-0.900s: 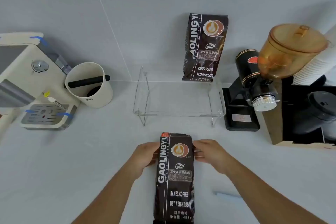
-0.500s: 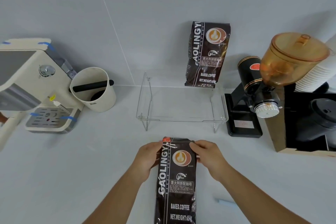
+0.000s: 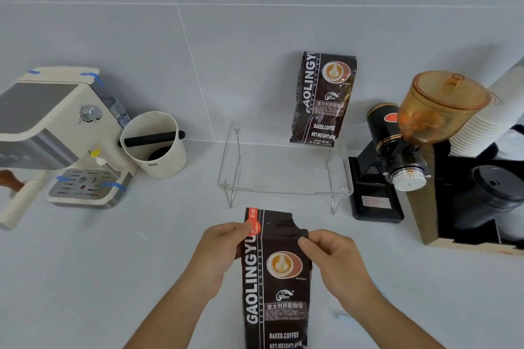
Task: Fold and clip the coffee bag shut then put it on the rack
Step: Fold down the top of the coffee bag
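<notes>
A pale grey bench runs back to a grey tiled wall, and nearest the camera a dark coffee bag lies flat on it, its torn top edge unfolded and pointing away from the person. The left hand pinches the bag's upper left corner and the right hand pinches its upper right corner, fingers closed on the foil. Just beyond stands a clear wire-legged rack with a second coffee bag upright at its back, apparently leaning on the wall, flanked by a cream espresso machine and knock box on the left and a black grinder on the right.
</notes>
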Demonstrator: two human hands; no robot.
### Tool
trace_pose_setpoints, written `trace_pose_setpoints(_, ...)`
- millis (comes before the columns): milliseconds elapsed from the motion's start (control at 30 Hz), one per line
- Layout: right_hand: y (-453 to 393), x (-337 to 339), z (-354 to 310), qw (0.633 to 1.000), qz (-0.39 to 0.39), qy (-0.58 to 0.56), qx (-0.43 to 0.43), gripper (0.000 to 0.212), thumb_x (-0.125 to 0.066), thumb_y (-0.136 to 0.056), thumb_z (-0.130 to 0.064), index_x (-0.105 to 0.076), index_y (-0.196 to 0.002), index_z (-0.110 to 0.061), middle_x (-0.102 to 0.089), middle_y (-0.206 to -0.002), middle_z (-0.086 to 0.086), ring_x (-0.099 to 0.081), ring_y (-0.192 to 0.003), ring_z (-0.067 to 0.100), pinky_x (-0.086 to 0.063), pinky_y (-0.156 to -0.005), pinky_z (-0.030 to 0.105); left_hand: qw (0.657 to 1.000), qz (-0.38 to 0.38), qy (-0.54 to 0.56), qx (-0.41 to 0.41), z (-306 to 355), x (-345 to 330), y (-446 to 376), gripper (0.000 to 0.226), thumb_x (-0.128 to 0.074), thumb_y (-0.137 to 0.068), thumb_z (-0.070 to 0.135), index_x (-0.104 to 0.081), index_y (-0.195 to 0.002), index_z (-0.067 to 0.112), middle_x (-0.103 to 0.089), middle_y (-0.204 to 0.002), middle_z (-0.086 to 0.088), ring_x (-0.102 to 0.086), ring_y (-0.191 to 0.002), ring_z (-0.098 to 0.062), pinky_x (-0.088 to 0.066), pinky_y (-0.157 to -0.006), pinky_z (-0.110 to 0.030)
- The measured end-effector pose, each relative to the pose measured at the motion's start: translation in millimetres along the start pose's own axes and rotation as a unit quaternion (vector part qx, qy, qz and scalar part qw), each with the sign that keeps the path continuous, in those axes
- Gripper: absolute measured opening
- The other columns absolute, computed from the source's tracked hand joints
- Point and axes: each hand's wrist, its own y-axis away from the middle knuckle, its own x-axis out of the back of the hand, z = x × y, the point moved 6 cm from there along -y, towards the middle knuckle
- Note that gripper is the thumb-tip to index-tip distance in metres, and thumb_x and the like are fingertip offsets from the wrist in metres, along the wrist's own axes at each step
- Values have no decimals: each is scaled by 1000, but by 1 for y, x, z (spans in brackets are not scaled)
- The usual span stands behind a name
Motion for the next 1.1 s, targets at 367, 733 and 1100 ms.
trace_pose_setpoints(367,8,13,-37,995,6,-70,66,18,-59,-87,8,-74,-82,-1,-77,-83,19,-70,-71,20,-57,-64,21,994,1,24,-105,34,-16,27,29,-61,-90,24,-70,-71,4,-77,-80,-10,-68,-78,-18,-49,-94,-45)
trace_pose_setpoints(733,-5,9,-62,989,33,-98,102,24,-63,-83,14,-66,-93,-7,-73,-58,-3,-66,-56,3,-51,-55,10,994,12,42,-96,43,-18,19,22,-63,-88,22,-77,-78,8,-78,-85,-12,-69,-81,-22,-51,-86,-36)
trace_pose_setpoints(1100,-12,17,-70,986,36,-24,159,36,-67,-78,16,-73,-79,-20,-75,-64,-3,-67,-62,8,-55,-65,12,989,18,-27,-145,52,-9,18,13,-67,-85,15,-77,-77,9,-78,-83,-13,-72,-83,-27,-56,-83,-36)
